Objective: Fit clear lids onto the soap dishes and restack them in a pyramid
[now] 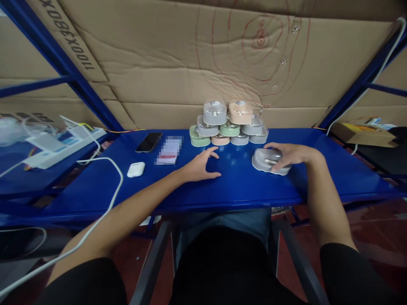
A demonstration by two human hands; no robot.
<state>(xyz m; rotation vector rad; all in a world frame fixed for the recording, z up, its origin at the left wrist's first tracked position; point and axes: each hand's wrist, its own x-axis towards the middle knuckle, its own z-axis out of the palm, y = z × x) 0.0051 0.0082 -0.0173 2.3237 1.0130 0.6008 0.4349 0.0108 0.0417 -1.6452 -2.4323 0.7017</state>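
Right hand: the right hand [294, 154] grasps a grey, rounded box with a clear plastic cover [260, 161], thumb on its near side, fingers over the far side.
Left hand: the left hand [199, 166] is released, fingers spread and curved, holding nothing.
Held box: on the blue, glossy tabletop [235, 188], at the left hand's 3 o'clock, well apart from it.
Stack: three tiers of similar grey, green and peach boxes [229, 128], at the left hand's 1 o'clock and the right's 10.
White, rounded earbud case [136, 169]: left hand's 9 o'clock.
Dark, flat phone [149, 142]: left hand's 10 o'clock.
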